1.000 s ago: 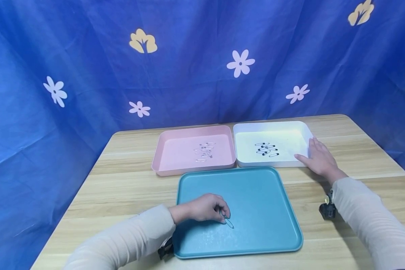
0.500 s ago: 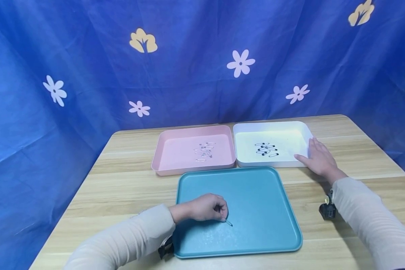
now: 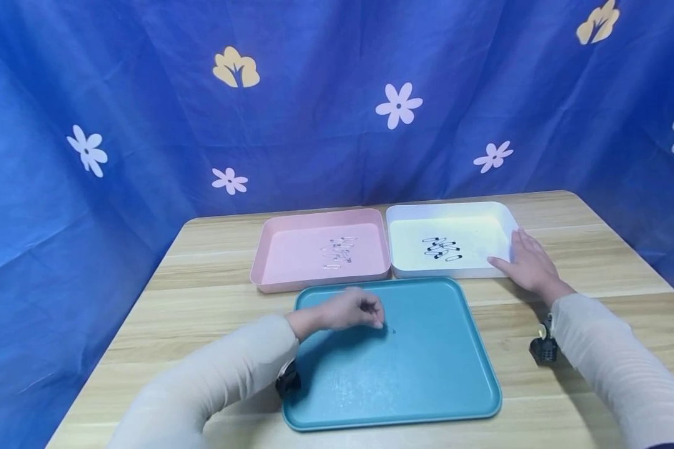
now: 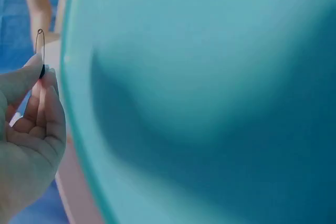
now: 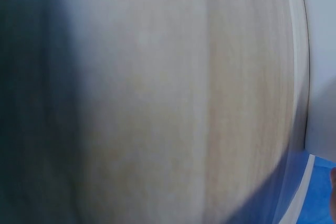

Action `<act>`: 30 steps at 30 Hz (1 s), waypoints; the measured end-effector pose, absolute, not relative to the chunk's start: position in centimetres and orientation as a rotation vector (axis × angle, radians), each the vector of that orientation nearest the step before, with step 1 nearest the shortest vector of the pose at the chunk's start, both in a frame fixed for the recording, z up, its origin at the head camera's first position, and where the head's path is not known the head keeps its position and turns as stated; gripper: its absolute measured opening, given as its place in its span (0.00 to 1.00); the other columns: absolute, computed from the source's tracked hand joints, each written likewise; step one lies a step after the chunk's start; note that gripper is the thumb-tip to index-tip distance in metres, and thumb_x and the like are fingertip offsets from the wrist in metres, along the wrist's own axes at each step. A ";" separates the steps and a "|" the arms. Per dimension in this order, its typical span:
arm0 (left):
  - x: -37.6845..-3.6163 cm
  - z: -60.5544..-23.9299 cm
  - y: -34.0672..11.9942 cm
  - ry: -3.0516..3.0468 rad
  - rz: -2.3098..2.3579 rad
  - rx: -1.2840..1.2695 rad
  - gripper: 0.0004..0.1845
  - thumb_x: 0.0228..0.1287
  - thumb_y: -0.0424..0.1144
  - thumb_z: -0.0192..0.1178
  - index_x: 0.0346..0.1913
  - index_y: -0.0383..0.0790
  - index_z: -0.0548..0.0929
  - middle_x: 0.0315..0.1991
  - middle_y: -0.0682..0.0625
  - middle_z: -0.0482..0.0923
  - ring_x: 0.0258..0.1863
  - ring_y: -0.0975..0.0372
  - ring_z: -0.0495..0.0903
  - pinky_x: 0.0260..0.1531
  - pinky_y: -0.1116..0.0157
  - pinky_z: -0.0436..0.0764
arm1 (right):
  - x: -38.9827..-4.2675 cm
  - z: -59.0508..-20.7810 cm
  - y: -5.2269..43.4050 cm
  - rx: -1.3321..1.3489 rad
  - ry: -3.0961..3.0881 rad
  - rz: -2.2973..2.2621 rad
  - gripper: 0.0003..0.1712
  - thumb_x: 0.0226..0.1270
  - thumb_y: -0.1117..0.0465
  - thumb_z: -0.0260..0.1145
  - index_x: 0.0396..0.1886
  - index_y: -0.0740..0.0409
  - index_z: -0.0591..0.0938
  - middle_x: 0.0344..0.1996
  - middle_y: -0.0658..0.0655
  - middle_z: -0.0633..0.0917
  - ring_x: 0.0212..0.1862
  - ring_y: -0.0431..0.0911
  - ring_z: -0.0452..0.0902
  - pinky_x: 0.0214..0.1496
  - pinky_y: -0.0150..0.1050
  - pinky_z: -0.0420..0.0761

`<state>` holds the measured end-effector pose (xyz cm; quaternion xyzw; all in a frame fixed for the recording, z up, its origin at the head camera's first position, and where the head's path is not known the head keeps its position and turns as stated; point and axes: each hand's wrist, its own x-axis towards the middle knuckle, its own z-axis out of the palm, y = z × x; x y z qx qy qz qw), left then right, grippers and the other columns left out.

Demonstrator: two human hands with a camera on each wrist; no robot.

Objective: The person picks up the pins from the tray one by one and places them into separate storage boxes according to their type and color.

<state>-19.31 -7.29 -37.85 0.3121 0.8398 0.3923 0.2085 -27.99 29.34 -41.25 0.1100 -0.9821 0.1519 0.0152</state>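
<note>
Teal plastic tray lies at the tabletop's near edge, and above its far left corner my left hand pinches a thin black-headed safety pin aloft, while my right hand rests flat, steadying the white tray

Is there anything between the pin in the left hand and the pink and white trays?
Nothing visible. The left hand pinches the safety pin above the teal tray; the pink tray and white tray lie open just beyond.
</note>
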 end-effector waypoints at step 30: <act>-29.4 -37.0 2.6 2.631 1.473 0.247 0.03 0.54 0.32 0.58 0.32 0.39 0.80 0.28 0.54 0.75 0.30 0.65 0.71 0.31 0.71 0.71 | -28.1 -41.5 29.4 0.331 -3.065 0.462 0.54 0.59 0.34 0.40 0.60 0.80 0.38 0.60 0.77 0.40 0.62 0.64 0.33 0.61 0.53 0.37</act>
